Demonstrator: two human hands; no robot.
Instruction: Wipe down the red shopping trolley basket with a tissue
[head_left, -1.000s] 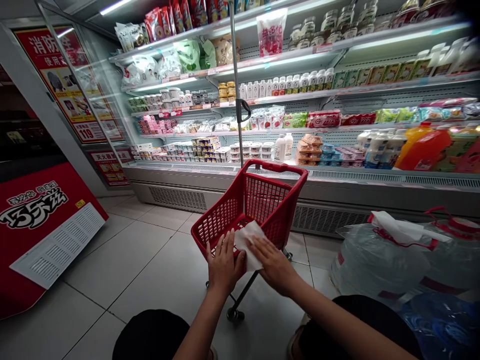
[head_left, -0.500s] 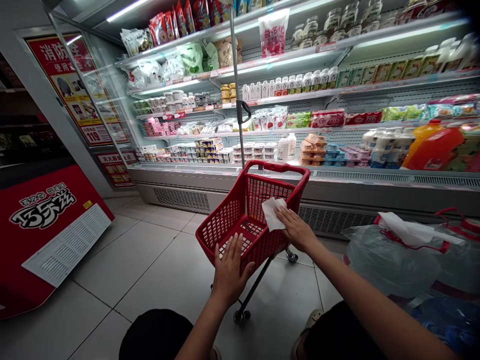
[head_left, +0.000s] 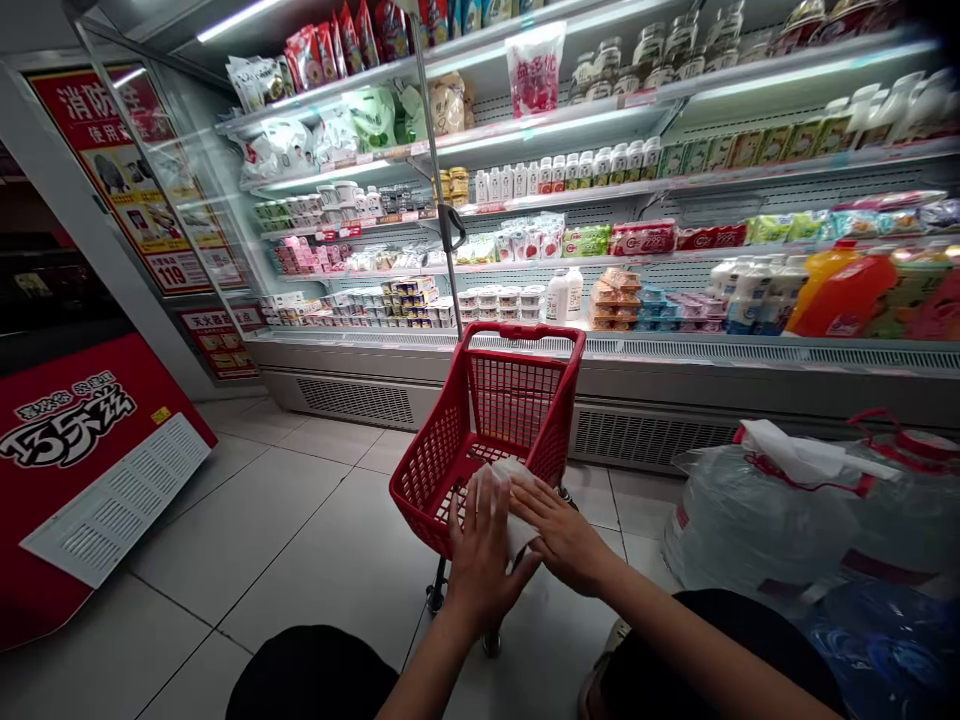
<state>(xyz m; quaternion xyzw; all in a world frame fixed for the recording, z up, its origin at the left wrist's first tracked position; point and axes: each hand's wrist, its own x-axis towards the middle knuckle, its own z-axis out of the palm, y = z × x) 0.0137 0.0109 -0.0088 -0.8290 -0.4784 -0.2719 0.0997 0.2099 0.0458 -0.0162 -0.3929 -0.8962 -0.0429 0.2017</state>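
Observation:
A red plastic shopping cart [head_left: 426, 462] with lattice walls stands before me, its raised handle toward the fridge. My right hand [head_left: 562, 530] has its fingers stretched over a white tissue [head_left: 520, 537], which it holds at the cart's near right side. My left hand [head_left: 484, 550] lies beside it at the near rim, fingers extended. The fingertips of both hands come close together with the tissue between them. Whether the left fingers touch the tissue or only the rim, I cannot tell. My hands hide the cart's near right corner.
Behind the cart runs an open refrigerated display [head_left: 345, 400] stocked with drinks and yogurt. Wrapped large water bottles [head_left: 750, 520] stand at the right. On the left is a red freezer [head_left: 97, 480]. A metal pole [head_left: 433, 150] rises behind the cart. My knees are close below.
My right hand has moved left and nearer with the tissue, up to my left hand. The cart has turned and shifted slightly left in view.

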